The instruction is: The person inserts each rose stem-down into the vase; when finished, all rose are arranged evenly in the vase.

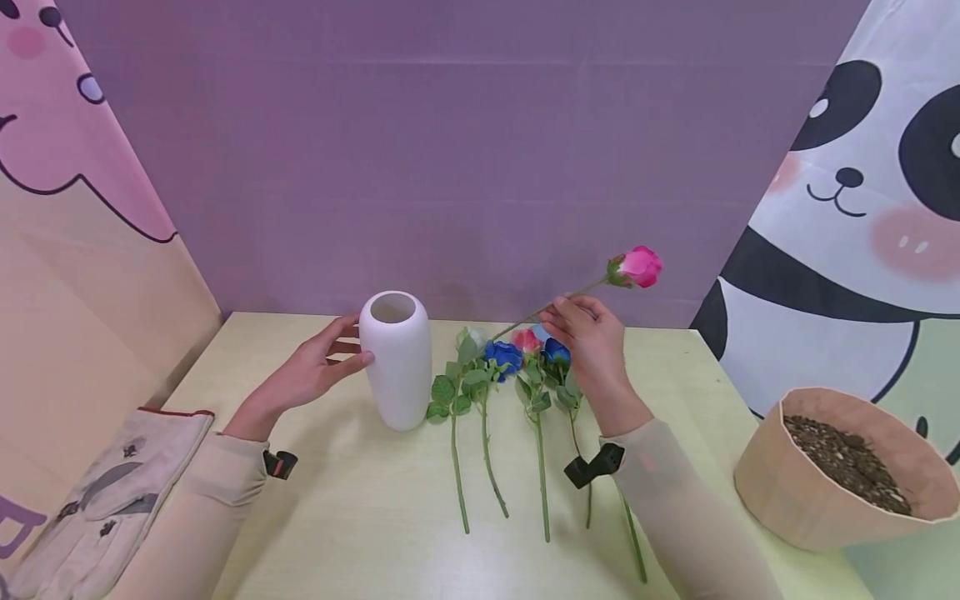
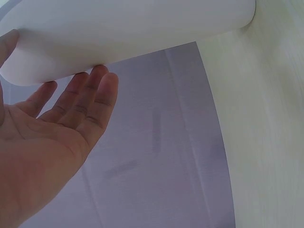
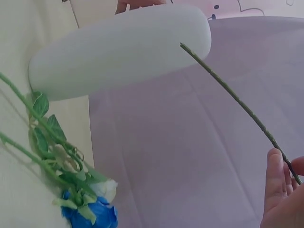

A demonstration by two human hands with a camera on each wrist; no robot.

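Note:
A white vase [image 1: 397,367] stands upright on the table. My left hand [image 1: 315,367] is at its left side, fingertips and thumb resting against the wall near the top, fingers loosely extended. Between thumb and fingers, my right hand [image 1: 588,342] pinches the stem of a pink rose [image 1: 640,267]. The bloom points up to the right, the bare stem slopes down to the left. In the right wrist view the stem's cut end [image 3: 182,45] overlaps the vase [image 3: 114,57] near its top. Below the right hand lie blue roses [image 1: 504,357] and a coral rose [image 1: 527,340].
A white rose [image 1: 471,337] lies among them, several green stems pointing toward the front of the table [image 1: 360,533]. Work gloves [image 1: 112,500] lie at the left edge. At the right stands a tan fabric pot [image 1: 787,492] with soil [image 1: 847,462]. A purple backdrop [image 1: 480,167] rises behind.

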